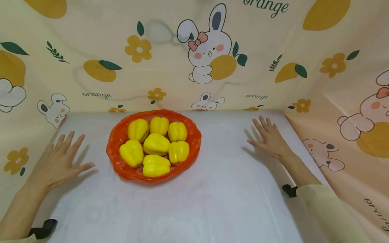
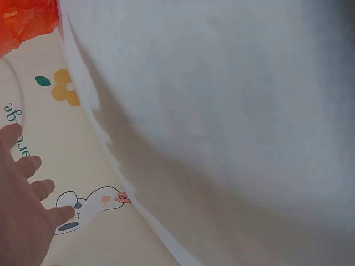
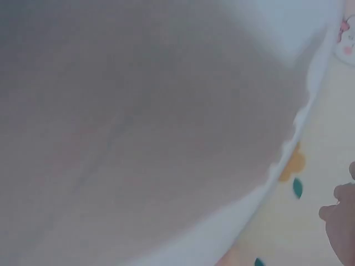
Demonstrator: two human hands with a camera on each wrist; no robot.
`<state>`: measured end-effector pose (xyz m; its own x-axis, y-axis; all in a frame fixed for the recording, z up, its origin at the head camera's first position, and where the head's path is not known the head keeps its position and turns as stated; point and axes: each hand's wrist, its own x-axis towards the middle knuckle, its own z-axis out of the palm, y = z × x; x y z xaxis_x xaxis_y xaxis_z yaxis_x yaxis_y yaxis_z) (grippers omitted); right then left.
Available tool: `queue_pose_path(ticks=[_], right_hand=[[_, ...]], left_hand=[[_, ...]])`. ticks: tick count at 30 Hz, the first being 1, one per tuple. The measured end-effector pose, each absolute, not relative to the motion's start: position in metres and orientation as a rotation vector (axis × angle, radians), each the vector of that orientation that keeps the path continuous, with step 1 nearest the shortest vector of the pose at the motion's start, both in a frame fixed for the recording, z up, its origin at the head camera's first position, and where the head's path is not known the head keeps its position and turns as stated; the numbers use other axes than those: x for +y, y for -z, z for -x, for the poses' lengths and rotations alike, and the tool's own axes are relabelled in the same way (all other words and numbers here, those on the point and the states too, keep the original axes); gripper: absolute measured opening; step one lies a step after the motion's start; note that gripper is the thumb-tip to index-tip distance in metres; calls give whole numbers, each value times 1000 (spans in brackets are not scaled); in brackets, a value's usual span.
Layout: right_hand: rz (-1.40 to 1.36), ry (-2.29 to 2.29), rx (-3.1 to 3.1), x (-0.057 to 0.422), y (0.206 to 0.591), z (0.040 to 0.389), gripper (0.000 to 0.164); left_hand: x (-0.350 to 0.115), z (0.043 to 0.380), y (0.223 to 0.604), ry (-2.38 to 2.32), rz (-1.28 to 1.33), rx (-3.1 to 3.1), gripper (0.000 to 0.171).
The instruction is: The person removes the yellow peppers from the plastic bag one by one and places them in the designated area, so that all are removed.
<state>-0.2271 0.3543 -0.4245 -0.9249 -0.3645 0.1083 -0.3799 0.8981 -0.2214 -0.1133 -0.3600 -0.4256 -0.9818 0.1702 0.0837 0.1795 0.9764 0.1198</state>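
Note:
Several yellow bell peppers (image 1: 156,144) lie together in a round, red plastic-lined holder (image 1: 195,141) on the white table. To its left my left hand (image 1: 59,163) is held with fingers spread, touching nothing that I can see. Far to the right of the peppers, my right hand (image 1: 271,140) also has its fingers spread and holds nothing. In the left wrist view the left hand (image 2: 22,205) shows at the lower left, and a bit of red plastic (image 2: 28,22) appears at the top corner. Only part of the right hand (image 3: 343,221) enters the right wrist view.
Cloth printed with rabbits and oranges (image 1: 170,77) hangs behind the table and along both sides. The white tabletop (image 1: 225,189) stretches between the hands. A dark strap piece shows at each wrist, by the left (image 1: 45,229) and right (image 1: 289,190) sleeves.

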Motion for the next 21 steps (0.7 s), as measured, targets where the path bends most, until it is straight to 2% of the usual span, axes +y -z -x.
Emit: queue_pose_path(ticks=[12,21], right_hand=[[-750,-520,-2921,309,416,226,88],[-824,-621,-2856,285,411,226,86]], left_hand=[[-346,118,418,544,217,-3077,114],[-339,122,414,624,323,-2938,114]])
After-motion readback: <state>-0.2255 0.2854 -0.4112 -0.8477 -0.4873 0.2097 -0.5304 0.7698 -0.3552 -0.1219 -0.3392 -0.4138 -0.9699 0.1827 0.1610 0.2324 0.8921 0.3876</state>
